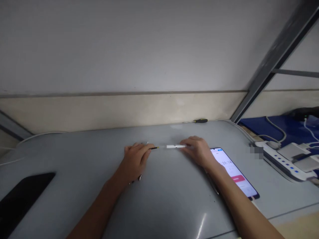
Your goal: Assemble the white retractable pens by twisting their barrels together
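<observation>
My left hand [137, 158] is closed around a thin dark pen refill [155, 148], whose yellowish tip points right. Facing it across a small gap is a white pen barrel [171, 146] with a clear end, pinched in the fingers of my right hand [196, 148]. The two pieces are roughly in line and look apart. Just below my left hand lies a small shiny metal piece [140, 178]. Part of a slim, pen-like item [215, 190] shows beside my right forearm; the rest is hidden.
A lit phone [245, 186] lies under and beside my right forearm. Near the wall is a screwdriver [200, 120]. A white power strip [281, 162] with plugs and cables stands at the right. At the left is a flat black object [25, 196] on the grey table [82, 159].
</observation>
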The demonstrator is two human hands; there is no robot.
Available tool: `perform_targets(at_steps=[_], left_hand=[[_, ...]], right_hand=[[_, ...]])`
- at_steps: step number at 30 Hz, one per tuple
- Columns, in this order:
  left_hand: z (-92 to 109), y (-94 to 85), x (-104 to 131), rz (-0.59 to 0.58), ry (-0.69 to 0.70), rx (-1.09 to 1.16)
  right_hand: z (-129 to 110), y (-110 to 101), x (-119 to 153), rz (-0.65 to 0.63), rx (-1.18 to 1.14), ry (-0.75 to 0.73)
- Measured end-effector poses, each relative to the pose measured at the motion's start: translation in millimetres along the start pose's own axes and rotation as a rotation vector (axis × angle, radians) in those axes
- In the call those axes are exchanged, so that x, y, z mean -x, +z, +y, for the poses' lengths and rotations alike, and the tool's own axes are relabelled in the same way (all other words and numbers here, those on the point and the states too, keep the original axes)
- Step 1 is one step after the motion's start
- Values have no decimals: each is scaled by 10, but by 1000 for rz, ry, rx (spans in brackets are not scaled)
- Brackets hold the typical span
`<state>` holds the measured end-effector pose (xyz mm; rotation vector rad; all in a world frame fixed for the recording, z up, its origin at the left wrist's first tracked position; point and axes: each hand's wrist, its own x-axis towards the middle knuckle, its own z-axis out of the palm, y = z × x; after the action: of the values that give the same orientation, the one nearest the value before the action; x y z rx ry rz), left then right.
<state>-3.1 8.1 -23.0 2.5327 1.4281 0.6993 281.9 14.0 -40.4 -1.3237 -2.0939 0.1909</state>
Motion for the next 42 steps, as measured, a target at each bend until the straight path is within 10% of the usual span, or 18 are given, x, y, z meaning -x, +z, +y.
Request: perform_targets(at_steps=[34, 42], left_hand=[[108, 109, 19, -36, 71, -13], [137, 57, 12, -21, 124, -3]], right_hand=[[-366, 2, -15, -48, -200, -125], [-425, -8, -14, -205, -449, 156]])
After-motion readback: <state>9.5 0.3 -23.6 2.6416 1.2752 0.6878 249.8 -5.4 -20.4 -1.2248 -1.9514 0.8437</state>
